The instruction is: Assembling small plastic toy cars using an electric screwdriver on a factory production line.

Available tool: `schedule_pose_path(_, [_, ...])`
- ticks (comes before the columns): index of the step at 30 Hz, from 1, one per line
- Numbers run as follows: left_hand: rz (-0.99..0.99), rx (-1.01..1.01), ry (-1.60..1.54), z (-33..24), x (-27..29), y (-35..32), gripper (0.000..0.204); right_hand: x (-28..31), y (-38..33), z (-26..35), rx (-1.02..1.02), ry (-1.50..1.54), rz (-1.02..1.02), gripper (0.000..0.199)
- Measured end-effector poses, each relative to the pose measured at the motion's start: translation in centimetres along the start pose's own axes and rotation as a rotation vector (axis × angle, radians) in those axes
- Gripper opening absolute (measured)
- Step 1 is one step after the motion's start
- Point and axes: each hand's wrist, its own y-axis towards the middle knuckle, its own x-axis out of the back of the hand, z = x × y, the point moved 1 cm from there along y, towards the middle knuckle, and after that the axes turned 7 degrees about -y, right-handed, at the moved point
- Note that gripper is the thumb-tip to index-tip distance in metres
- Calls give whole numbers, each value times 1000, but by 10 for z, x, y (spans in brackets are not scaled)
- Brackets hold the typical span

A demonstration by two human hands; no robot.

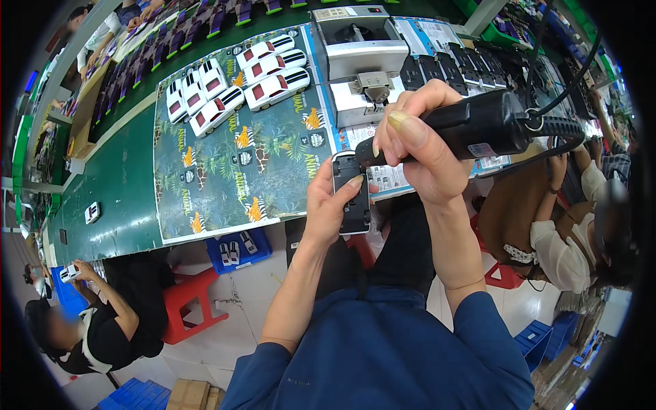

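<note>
Your left hand pinches the black toy chassis by its edges: light, rigid plastic, likely slippery. Your right hand clenches the electric screwdriver, tip on the chassis.

One head-worn fisheye looks steeply down, close over the workbench.

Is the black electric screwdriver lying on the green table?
No, the right hand holds the black electric screwdriver up, its tip on the black plastic part.
</note>
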Motion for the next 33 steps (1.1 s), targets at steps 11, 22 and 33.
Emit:
schedule_pose_path(11, [-54, 5, -16, -4, -1, 4, 37, -7, 6, -17, -14, -234, 231, 20])
schedule_pose_path(22, [-77, -24, 20, -7, -5, 4, 34, -4, 6, -18, -31, -133, 274, 21])
schedule_pose_path(33, [-138, 37, -535, -18, 12, -3, 44, 30, 44, 11, 198, -23, 255, 11])
